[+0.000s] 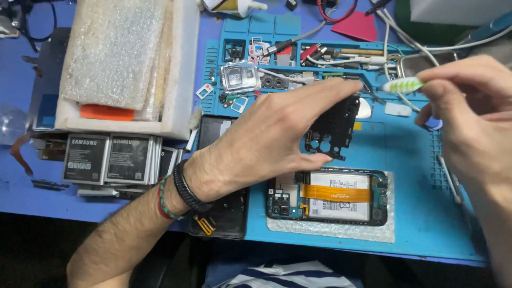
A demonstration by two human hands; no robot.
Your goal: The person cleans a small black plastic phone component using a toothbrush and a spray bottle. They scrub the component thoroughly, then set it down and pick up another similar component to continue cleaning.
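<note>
My left hand [272, 136] pinches a black perforated plastic cover plate [333, 128] between thumb and fingers, holding it above the blue work mat [410, 154]. In my right hand [472, 114], at the right edge, is a small green and white ribbed tool handle [402, 85], gripped by the fingertips. Below the plate lies an opened phone [328, 198] with its battery and an orange flex cable exposed, resting on a strip of bubble wrap. A black phone back cover [226, 210] lies partly under my left wrist.
A white foam box [125, 64] with bubble wrap stands at the upper left. Several phone batteries [109, 159] lie in front of it. The mat's upper compartments [266, 58] hold small parts, a metal camera frame [240, 76], tools and cables.
</note>
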